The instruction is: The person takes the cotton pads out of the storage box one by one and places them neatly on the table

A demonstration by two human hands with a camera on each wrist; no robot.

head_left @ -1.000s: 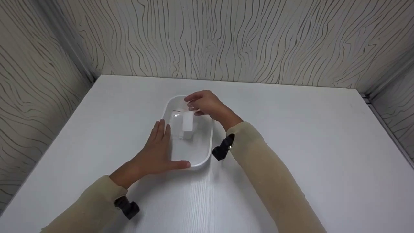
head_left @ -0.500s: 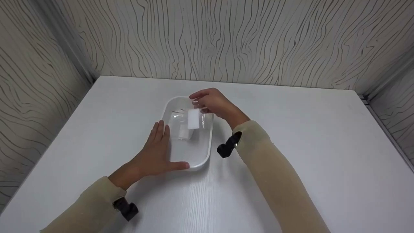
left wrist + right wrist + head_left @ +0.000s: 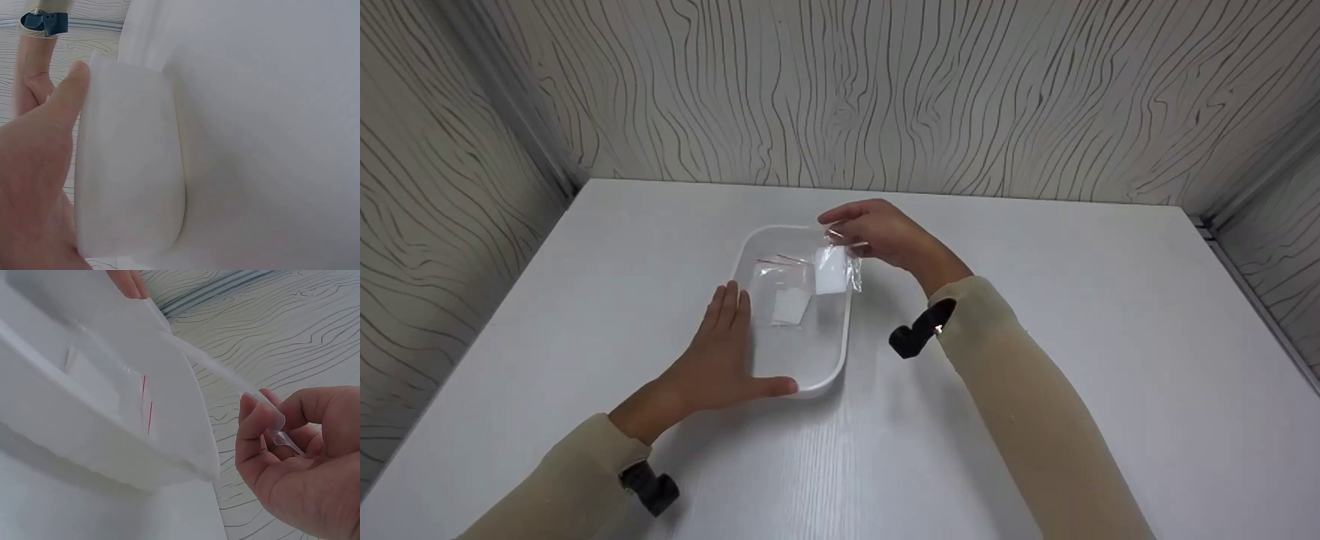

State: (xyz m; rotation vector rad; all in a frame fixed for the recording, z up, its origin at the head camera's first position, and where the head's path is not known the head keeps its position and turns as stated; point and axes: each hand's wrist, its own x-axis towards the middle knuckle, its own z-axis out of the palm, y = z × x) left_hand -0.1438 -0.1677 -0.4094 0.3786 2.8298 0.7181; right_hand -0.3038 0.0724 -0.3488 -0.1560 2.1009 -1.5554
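In the head view, the left hand (image 3: 720, 360) lies spread against a smooth, round-cornered white tub (image 3: 810, 371); the right hand (image 3: 881, 232) pinches a crinkly clear bag (image 3: 856, 274) near its rim; left wrist: the tub's wall curves, matte; right wrist: red-lined bags (image 3: 126, 385) lie inside.

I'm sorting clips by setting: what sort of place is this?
Probably an indoor work booth: a white table, a line-patterned back panel behind it, and a similarly patterned side panel at the left.
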